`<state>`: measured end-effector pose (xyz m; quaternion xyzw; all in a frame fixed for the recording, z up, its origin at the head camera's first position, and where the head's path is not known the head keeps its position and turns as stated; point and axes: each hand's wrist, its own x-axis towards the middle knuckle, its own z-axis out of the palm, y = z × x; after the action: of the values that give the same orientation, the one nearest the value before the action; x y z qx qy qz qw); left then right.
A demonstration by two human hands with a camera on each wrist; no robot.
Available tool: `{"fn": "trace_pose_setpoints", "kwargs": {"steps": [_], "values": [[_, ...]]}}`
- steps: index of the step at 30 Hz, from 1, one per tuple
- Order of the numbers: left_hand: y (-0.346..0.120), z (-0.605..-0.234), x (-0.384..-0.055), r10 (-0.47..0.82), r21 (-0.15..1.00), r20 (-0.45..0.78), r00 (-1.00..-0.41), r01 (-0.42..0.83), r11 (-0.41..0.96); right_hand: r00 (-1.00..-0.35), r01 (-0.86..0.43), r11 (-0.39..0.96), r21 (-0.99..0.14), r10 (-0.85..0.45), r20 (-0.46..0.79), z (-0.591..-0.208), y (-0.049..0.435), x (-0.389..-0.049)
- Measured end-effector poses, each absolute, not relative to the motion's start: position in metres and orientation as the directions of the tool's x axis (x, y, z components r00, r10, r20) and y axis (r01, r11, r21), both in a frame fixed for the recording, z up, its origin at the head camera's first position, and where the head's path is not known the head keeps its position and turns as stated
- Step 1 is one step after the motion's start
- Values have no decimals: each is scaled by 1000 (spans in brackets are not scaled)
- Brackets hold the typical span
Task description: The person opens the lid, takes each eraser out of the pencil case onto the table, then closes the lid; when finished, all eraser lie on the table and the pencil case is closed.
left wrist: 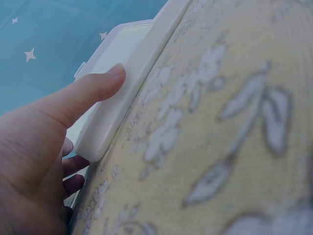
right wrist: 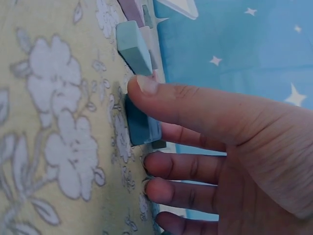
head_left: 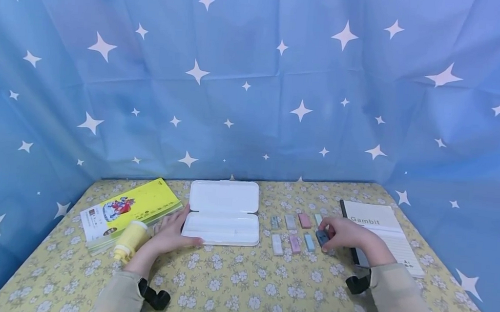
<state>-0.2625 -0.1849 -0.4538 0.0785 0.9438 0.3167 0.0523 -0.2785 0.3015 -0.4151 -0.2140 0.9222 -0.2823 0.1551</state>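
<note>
A white pencil case (head_left: pixel 220 226) lies with its lid (head_left: pixel 224 196) folded back. My left hand (head_left: pixel 173 231) holds its left end, the thumb on the front wall (left wrist: pixel 110 115) and the other fingers around the corner. To the right, small pastel blocks that look like erasers sit in two rows, among them a pink one (head_left: pixel 304 221), a white one (head_left: pixel 277 245) and a light blue one (head_left: pixel 309 242). My right hand (head_left: pixel 345 233) pinches a dark blue eraser (right wrist: pixel 138 120) between thumb and forefinger, at the table surface. Its other fingers are loosely bent.
At the left lie a yellow printed pad (head_left: pixel 140 206) and a pale yellow bottle-like object (head_left: pixel 131 239), close to my left forearm. A notebook marked Gambit (head_left: pixel 385 230) lies beyond my right wrist. Behind the flowered tablecloth (head_left: pixel 239 292) hangs a blue starred curtain (head_left: pixel 245 102).
</note>
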Motion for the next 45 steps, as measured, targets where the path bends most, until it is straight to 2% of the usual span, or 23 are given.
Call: {"fn": "trace_pose_setpoints", "kwargs": {"steps": [9,17,26,32,38,45], "values": [[-186,-457,-262,181,603,-65,-981,106,790,-878,-288,778,-558,-447,-171,-404,302,-274],[-186,-455,-264,183,601,-56,-982,114,791,-852,-402,733,-548,-519,-70,-384,288,-277],[-185,-451,-262,181,600,-57,-982,112,792,-829,-451,644,-618,-558,23,-373,247,-296],[-185,-451,-262,173,605,-63,-983,100,790,-857,-428,645,-633,-512,57,-376,221,-314],[-187,-454,-260,170,615,-74,-983,89,784,-854,-426,575,-698,-511,101,-384,204,-331],[-183,-448,-259,175,619,-71,-982,94,780,-904,-268,468,-842,-423,53,-390,179,-349]]}}
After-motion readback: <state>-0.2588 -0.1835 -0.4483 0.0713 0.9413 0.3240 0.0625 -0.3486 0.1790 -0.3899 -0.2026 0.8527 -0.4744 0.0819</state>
